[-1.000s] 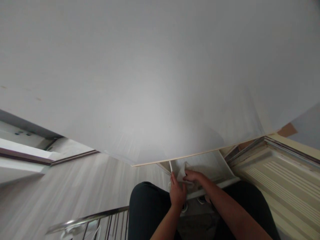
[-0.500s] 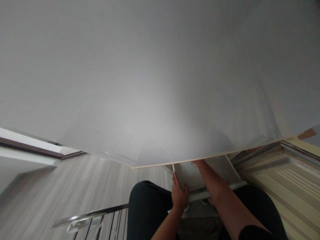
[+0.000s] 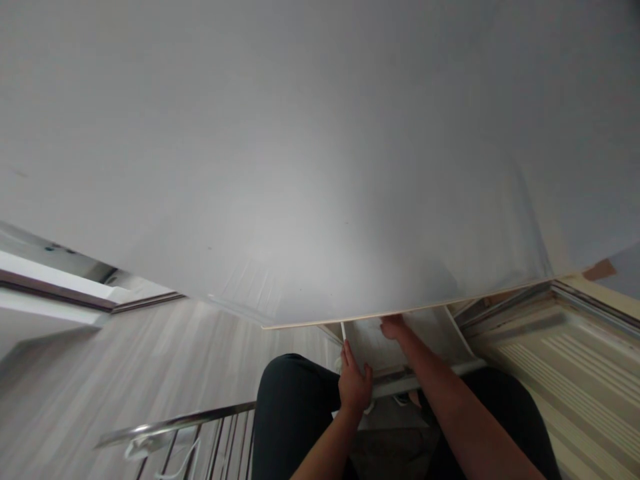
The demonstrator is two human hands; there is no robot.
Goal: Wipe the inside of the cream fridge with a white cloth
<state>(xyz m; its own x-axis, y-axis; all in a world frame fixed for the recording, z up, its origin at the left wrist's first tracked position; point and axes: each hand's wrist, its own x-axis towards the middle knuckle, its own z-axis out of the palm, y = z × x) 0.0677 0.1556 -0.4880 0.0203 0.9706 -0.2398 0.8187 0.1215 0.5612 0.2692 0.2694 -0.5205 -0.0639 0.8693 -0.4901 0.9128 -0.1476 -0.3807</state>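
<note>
A pale, pulled-out drawer (image 3: 373,350) sits between my knees, below the front edge of a broad grey-white tabletop (image 3: 300,200). My left hand (image 3: 355,383) grips the drawer's thin white left side, fingers along it and thumb apart on the inner side. Inside the drawer, my right hand (image 3: 393,327) is closed, with the fingers curled and partly under the tabletop edge. Whatever it holds, if anything, cannot be made out. The tabletop hides the back of the drawer.
A metal rail with bars (image 3: 175,421) stands at lower left, with a white cord on it. Wood-look floor (image 3: 200,360) spreads on the left. A cream ribbed panel (image 3: 585,373) is at right. Brown tape (image 3: 599,270) sticks near the tabletop's right end.
My right hand has drawn back a little toward me, and more of it shows below the tabletop edge, now curled. My left hand stays on the drawer side. The view has shifted slightly.
</note>
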